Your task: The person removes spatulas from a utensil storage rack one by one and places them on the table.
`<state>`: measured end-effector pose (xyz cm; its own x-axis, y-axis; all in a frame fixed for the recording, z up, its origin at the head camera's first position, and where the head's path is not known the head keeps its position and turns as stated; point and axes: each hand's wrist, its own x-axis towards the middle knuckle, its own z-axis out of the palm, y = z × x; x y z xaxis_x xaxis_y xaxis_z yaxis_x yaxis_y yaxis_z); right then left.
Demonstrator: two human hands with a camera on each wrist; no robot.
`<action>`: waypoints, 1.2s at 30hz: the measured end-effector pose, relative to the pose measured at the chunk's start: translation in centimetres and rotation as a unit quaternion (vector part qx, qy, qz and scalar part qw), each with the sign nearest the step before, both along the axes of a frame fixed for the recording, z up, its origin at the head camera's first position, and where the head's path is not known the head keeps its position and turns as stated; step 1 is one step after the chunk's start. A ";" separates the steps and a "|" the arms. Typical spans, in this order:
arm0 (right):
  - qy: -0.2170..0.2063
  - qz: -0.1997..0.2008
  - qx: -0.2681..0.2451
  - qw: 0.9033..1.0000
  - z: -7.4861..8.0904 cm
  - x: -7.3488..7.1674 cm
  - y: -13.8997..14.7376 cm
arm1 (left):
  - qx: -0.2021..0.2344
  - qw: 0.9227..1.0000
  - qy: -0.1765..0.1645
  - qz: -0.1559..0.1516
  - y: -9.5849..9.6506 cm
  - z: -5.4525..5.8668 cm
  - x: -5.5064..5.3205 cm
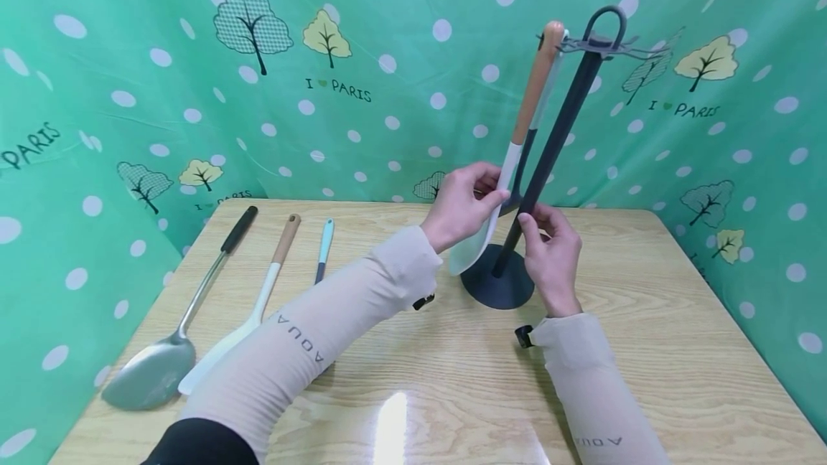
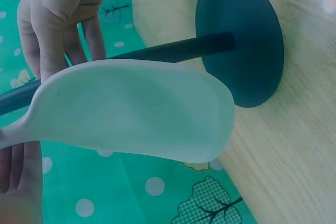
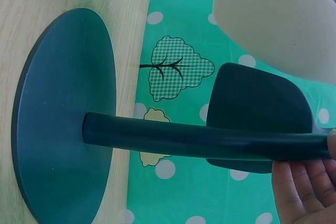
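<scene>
My left hand (image 1: 466,205) pinches the white neck of a spatula (image 2: 136,111) with a brown wood-coloured handle (image 1: 539,81). The top of that handle is at the hook ring (image 1: 597,45) of a black utensil stand (image 1: 558,142). My right hand (image 1: 552,253) holds the stand's pole low down, thumb on the near side and fingers behind it. Behind the pole hangs a dark turner (image 3: 262,98); its pale handle is mostly hidden by the spatula. The stand's round base (image 3: 63,119) is on the table. The white spatula's blade is above the base's left edge.
On the left of the wooden table (image 1: 439,379) lie a metal wok turner (image 1: 151,375) with a black handle, a white spatula (image 1: 222,343) with a brown handle, and a light-blue-handled utensil (image 1: 326,239) partly covered by my left arm. A green patterned cloth (image 1: 362,135) hangs behind.
</scene>
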<state>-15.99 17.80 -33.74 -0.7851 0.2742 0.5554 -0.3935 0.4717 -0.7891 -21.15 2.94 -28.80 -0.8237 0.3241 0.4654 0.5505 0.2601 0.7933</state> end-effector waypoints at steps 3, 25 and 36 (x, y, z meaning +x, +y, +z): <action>0.001 -0.001 -0.001 1.000 0.0 0.0 0.0 | 0.003 1.000 0.002 -0.002 0.0 0.0 0.0; -0.002 -0.004 -0.004 1.000 0.2 0.0 0.0 | 0.027 1.000 -0.005 0.009 -2.2 0.0 0.2; -0.010 -0.004 -0.007 1.000 0.1 0.0 -0.1 | 0.005 0.999 -0.033 0.042 -4.8 -0.8 1.2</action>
